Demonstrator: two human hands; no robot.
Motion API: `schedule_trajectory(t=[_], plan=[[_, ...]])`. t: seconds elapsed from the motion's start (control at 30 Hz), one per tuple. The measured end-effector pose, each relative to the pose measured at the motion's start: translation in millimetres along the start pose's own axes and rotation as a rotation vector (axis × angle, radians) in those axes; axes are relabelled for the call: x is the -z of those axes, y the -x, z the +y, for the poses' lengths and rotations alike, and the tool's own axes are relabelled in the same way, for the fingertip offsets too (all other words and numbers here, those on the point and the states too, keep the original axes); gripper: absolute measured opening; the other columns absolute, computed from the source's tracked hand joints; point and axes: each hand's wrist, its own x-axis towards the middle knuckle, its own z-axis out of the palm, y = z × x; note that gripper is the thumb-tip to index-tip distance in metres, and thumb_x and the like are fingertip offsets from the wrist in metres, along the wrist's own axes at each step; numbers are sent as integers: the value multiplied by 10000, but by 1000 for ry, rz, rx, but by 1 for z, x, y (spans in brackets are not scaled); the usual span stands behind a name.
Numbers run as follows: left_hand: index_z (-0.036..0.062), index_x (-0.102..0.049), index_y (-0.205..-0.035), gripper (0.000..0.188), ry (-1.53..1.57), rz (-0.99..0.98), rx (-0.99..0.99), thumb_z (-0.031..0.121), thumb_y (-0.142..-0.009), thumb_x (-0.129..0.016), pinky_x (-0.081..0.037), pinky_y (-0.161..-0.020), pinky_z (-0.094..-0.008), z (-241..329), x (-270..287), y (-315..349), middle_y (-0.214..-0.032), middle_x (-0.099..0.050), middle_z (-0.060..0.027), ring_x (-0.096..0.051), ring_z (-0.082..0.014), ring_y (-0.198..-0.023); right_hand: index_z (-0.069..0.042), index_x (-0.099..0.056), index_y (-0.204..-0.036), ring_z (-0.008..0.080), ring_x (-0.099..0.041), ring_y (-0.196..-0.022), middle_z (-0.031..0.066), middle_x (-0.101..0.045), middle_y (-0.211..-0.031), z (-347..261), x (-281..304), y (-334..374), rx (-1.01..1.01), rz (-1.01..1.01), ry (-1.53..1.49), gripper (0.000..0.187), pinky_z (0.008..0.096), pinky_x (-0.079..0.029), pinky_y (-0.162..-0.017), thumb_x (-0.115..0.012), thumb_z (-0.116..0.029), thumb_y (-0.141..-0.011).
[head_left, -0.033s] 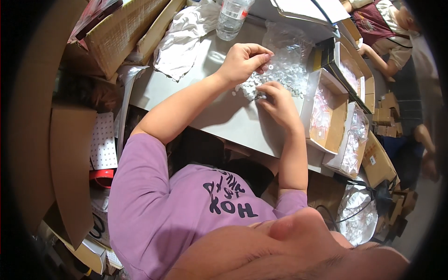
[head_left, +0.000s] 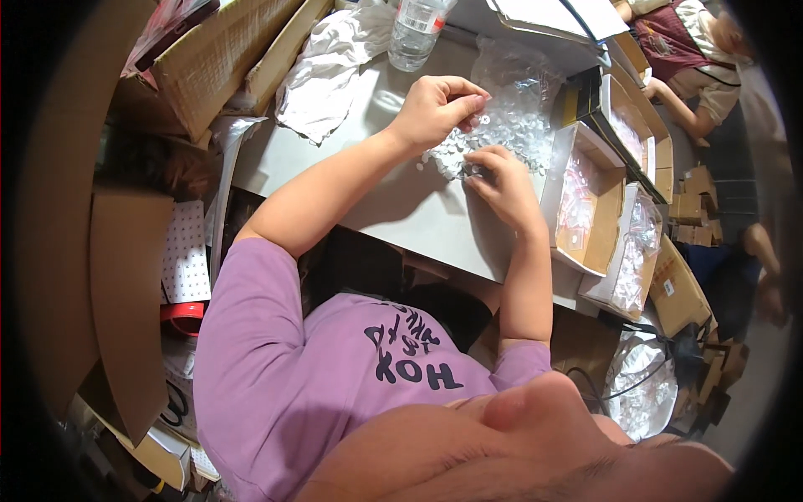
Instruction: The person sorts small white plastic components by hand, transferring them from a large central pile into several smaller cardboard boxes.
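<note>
On the grey-white table top (head_left: 381,201) lies a heap of small white round pieces (head_left: 523,138), partly under a clear plastic bag (head_left: 510,71). My left hand (head_left: 437,111) hovers at the heap's left side, thumb and forefinger pinched together. One white round piece (head_left: 485,120) shows just below those fingertips; whether they hold it is unclear. Low at the heap's near edge, my right hand (head_left: 504,186) has its thumb and fingers drawn together around something small and partly dark that I cannot make out.
Open cardboard boxes (head_left: 598,219) with small clear packets stand along the right. A water bottle (head_left: 412,38) and a crumpled white cloth (head_left: 330,67) are at the back left. Large cartons (head_left: 201,71) crowd the left. Another person's arm (head_left: 682,109) is at the far right.
My right hand has shifted slightly to the right at the heap's edge. My left hand has hardly moved and keeps its pinch.
</note>
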Motion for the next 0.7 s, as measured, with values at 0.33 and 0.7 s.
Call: schedule_trajectory(t=[0.33,0.7], plan=[[-19,-627,-912,152,-66,96,-55,127,-870,-633,-463,-568,-201,-4,6,-5,-723,-610,-26,-542,-64,-621,-42,-606,-1093,218,-573,-867,95,-583,-969,-1,6,8,-102,-15,-3,433,297,-467,-798,-663,10,-668],[26,-588,-750,188,-177,83,70,163,-841,-679,-420,-497,-195,5,9,0,-650,-555,-1,-501,-53,-542,-64,-642,-987,291,-581,-873,125,-590,-922,2,-10,3,-46,107,86,274,354,-477,-794,-644,-33,-715]])
